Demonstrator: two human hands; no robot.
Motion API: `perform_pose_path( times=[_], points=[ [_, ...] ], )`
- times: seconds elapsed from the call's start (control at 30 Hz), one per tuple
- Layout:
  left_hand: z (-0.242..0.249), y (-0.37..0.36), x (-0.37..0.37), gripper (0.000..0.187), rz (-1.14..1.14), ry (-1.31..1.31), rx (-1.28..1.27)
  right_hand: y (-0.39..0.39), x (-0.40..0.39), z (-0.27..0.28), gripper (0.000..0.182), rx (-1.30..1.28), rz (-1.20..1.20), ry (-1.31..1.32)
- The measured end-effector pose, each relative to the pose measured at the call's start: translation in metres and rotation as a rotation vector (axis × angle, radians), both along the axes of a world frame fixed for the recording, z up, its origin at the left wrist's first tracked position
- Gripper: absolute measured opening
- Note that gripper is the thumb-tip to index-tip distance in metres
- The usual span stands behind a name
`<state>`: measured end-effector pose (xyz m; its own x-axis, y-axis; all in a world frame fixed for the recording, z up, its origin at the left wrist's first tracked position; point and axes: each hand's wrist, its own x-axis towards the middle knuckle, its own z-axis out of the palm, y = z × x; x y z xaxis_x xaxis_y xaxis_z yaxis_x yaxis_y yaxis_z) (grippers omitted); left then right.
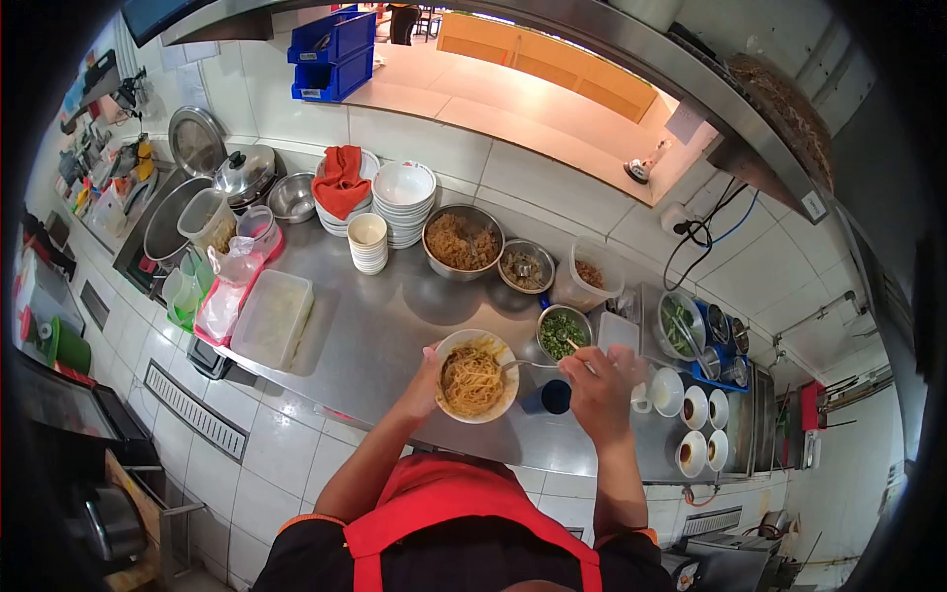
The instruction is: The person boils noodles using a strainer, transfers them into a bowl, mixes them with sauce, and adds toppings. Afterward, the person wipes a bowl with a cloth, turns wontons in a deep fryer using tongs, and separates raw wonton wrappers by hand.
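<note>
Left hand [426, 389]: fingers clamped on the left rim of the noodle bowl [511, 390].
Right hand [602, 393]: closed around the handle of a metal utensil [536, 366], its far end among the noodles [473, 380].
Noodle bowl: between the hands, above the steel counter [355, 326]; whether it touches the surface cannot be told.
Blue cup [554, 398]: between bowl and right hand.
Chopped greens [559, 333]: just beyond the utensil.
Back row: stacked white bowls [402, 215], then a large steel bowl [464, 210] of brown food.
Counter's right: small white bowls [698, 456], some with dark sauce.
</note>
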<state>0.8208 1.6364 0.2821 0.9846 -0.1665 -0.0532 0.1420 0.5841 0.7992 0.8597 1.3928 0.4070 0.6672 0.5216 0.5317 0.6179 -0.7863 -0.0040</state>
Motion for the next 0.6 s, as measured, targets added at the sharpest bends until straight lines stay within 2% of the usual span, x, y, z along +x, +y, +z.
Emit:
perform_pose_path(
  times=[0.07, 0.2, 0.23, 0.37, 0.47, 0.5, 0.6],
  points=[
    [-0.004, -0.009, 0.000, 0.076, 0.049, 0.039, 0.031, 0.000, 0.006, -0.013, 0.008, 0.061, 0.034, 0.106],
    [-0.021, -0.026, 0.001, 0.075, 0.113, 0.091, 0.116, -0.007, 0.020, -0.099, 0.002, 0.330, 0.102, 0.437],
    [-0.018, -0.026, 0.000, 0.075, 0.108, 0.099, 0.070, -0.009, 0.023, -0.099, 0.005, 0.417, 0.100, 0.532],
    [-0.010, -0.032, -0.006, 0.075, 0.097, 0.122, -0.012, -0.035, 0.047, -0.072, 0.006, 0.629, 0.192, 0.589],
    [0.003, -0.047, -0.006, 0.076, 0.116, 0.176, -0.015, -0.027, 0.042, -0.011, 0.002, 0.336, 0.198, 0.258],
    [0.007, -0.053, -0.006, 0.077, 0.121, 0.206, -0.021, -0.025, 0.041, -0.004, 0.012, 0.145, 0.263, 0.076],
    [-0.004, -0.061, -0.002, 0.078, 0.170, 0.249, -0.057, -0.028, 0.038, 0.009, 0.020, -0.073, 0.327, -0.157]
  ],
)
